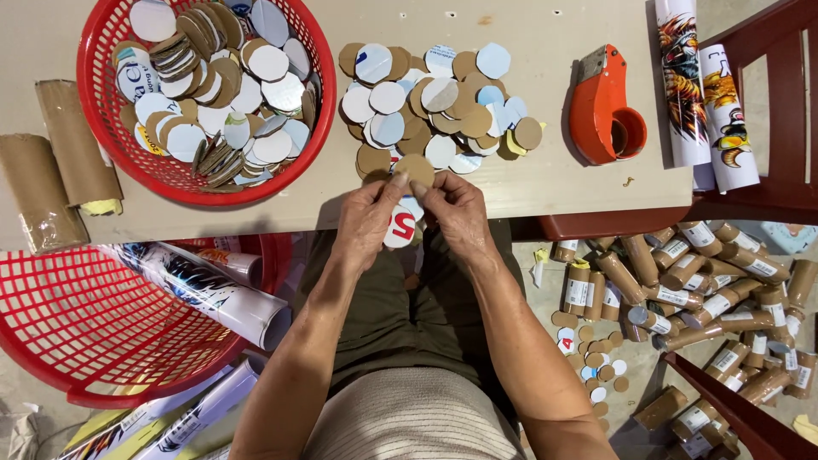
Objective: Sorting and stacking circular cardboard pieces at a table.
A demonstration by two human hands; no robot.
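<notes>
We hold both hands together just at the near edge of the table (554,183), and we take this edge as our reference. Our left hand (368,213) and right hand (457,209) are nearly closed, the fingertips pinching a small stack of cardboard discs (414,168); one disc with a white and red print (400,228) hangs lower between the palms, below the edge. It seems we keep them close to the body so that the rims line up under the thumbs. Just beyond the edge lies the loose pile of discs (434,102), within easy reach. Further to the left of it stands the red basket (98,111) full of more discs, and to the right an orange tape dispenser (601,115). Below the edge, on the floor at the right, lie many cardboard tubes (707,290).
</notes>
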